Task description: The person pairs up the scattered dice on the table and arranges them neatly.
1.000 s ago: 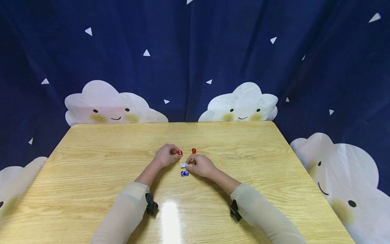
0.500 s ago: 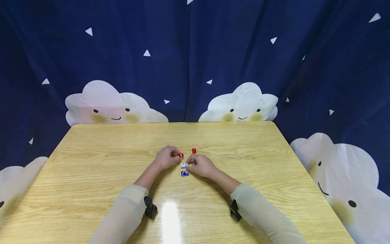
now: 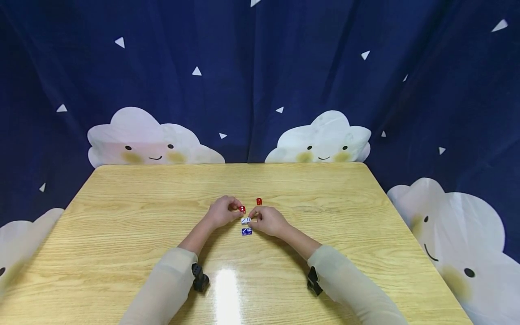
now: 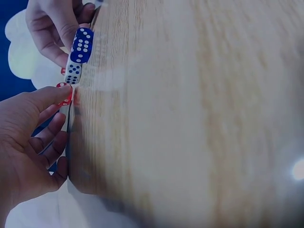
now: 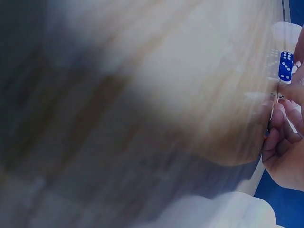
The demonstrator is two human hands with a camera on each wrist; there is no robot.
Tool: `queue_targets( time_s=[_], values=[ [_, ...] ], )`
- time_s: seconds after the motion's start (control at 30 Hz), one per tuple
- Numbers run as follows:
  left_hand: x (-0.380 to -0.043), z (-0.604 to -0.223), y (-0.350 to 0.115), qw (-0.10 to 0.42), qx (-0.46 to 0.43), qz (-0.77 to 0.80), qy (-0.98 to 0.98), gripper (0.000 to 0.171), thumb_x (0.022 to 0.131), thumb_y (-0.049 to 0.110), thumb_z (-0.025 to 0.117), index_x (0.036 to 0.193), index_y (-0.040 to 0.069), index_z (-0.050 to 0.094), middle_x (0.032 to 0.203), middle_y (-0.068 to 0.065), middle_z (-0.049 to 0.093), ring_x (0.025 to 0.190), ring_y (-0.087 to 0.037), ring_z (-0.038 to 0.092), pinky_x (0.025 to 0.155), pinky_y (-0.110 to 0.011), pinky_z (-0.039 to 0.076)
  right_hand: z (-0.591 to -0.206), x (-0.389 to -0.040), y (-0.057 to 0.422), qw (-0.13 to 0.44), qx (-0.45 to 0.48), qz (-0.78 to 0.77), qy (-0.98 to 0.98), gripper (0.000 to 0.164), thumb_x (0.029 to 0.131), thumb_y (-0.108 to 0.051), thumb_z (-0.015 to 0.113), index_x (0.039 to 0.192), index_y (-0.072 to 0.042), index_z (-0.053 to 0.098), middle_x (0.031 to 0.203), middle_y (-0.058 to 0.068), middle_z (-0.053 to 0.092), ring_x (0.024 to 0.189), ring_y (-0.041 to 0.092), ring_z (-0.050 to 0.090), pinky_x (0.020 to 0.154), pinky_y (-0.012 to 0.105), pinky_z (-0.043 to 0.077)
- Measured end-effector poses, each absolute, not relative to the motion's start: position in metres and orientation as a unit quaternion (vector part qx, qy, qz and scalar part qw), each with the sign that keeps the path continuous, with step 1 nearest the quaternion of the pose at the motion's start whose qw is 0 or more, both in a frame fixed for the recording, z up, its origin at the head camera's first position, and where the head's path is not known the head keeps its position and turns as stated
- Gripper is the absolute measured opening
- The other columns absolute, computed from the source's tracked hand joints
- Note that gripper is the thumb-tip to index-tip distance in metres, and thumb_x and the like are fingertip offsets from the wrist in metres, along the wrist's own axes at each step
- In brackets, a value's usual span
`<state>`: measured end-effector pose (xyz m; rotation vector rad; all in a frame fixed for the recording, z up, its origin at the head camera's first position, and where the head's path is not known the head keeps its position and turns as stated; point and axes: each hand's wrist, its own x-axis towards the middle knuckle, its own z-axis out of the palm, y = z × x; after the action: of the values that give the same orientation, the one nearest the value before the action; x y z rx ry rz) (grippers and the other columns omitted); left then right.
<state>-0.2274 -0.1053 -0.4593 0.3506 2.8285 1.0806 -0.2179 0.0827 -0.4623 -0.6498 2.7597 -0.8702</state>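
Between my left thumb and forefinger I pinch a red die, just behind a pair of white dice. My left hand lies to the left of the dice. On the other side, my right hand pinches the right-hand white die, with fingertips at its edges. A pair of blue dice sits side by side nearest to me; the left wrist view shows these blue dice in front of the white dice. In the right wrist view, the fingers mostly hide the white and red dice.
A second red die stands alone behind my right hand. The wooden table reaches back to a dark blue curtain with cloud shapes. Black wrist cameras are strapped at both sleeves.
My left hand has moved the red die toward me and slightly right, closer to the white dice. The right hand stays in place, and the blue dice have not moved.
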Motion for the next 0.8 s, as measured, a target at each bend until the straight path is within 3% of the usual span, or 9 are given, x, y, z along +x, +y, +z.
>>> queue_targets(
  time_s=[0.8],
  values=[
    [-0.2273, -0.4624, -0.1074, 0.054, 0.107, 0.348, 0.930, 0.023, 0.079, 0.023, 0.074, 0.096, 0.010, 0.068, 0.089, -0.003, 0.058, 0.080, -0.014, 0.050, 0.073, -0.029, 0.040, -0.4601, -0.2192, 0.0843, 0.099, -0.232, -0.304, 0.919, 0.019, 0.080, -0.022, 0.073, 0.094, -0.011, 0.068, 0.060, -0.004, 0.052, 0.052, 0.007, 0.044, 0.048, 0.020, 0.034]
  ],
)
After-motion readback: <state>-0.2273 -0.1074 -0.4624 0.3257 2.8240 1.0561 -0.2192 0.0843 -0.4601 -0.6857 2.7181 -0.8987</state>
